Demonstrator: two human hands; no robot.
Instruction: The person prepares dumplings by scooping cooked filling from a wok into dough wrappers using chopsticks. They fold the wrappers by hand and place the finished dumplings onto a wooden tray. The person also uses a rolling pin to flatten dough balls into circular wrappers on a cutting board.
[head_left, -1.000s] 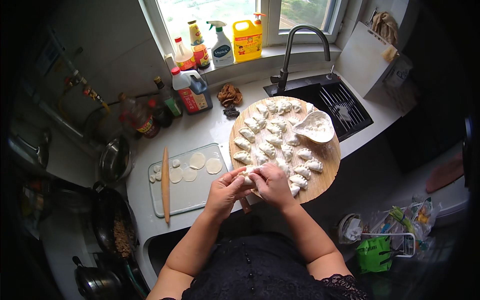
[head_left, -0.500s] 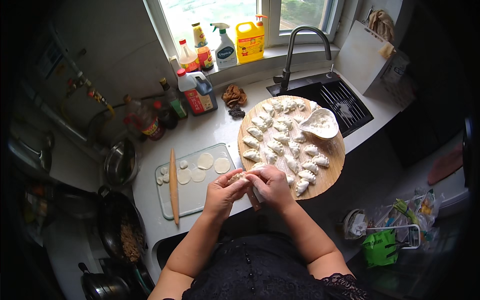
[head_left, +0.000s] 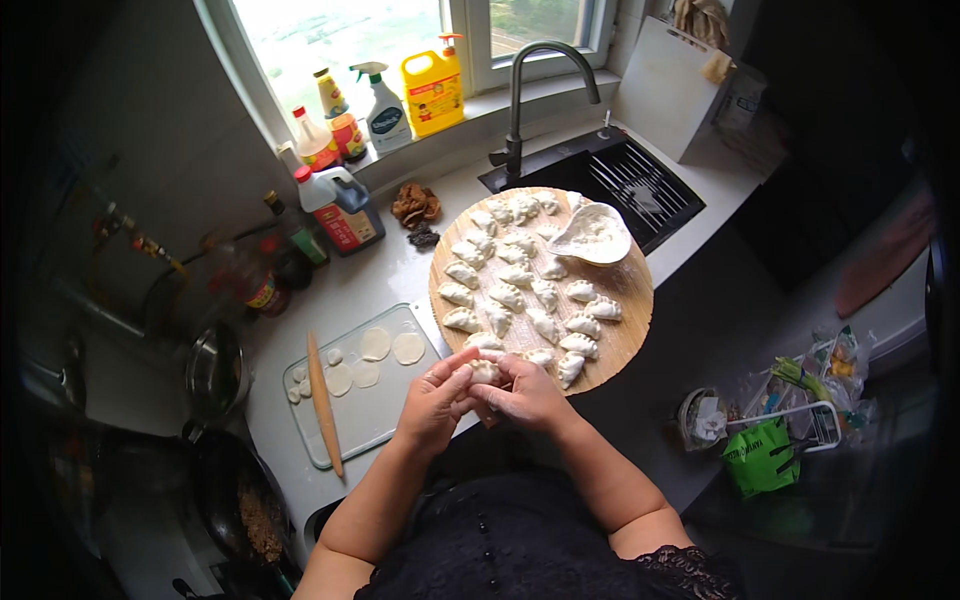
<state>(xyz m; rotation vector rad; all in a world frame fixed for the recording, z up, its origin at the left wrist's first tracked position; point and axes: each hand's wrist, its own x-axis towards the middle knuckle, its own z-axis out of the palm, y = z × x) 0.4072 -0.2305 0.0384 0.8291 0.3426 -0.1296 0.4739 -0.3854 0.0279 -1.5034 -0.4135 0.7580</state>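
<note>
A pale, pleated dumpling [head_left: 486,372] sits between my two hands, just off the near edge of a round wooden board [head_left: 625,330]. My left hand [head_left: 436,397] is closed around its left side. From the right, the thumb and fingers of my right hand [head_left: 528,393] pinch its edge. Flour whitens my fingertips. Rows of folded dumplings [head_left: 515,273] cover much of the board. Toward the board's far right rests a white bowl [head_left: 592,234] with white flour inside. Left of my hands, a glass cutting board [head_left: 375,425] carries several round dough wrappers [head_left: 376,344], small dough pieces [head_left: 300,382] and a wooden rolling pin [head_left: 324,405].
A black sink [head_left: 650,190] with a dark faucet [head_left: 515,110] lies beyond the round board. Sauce bottles [head_left: 345,215] and a yellow jug [head_left: 433,92] line the window side. At left are a metal bowl [head_left: 215,370] and a wok [head_left: 225,490] holding brown filling.
The view has shifted, so the counter things appear farther left. My hands have turned slightly, and the dumpling between them shows more plainly. Both hands keep their hold on it.
</note>
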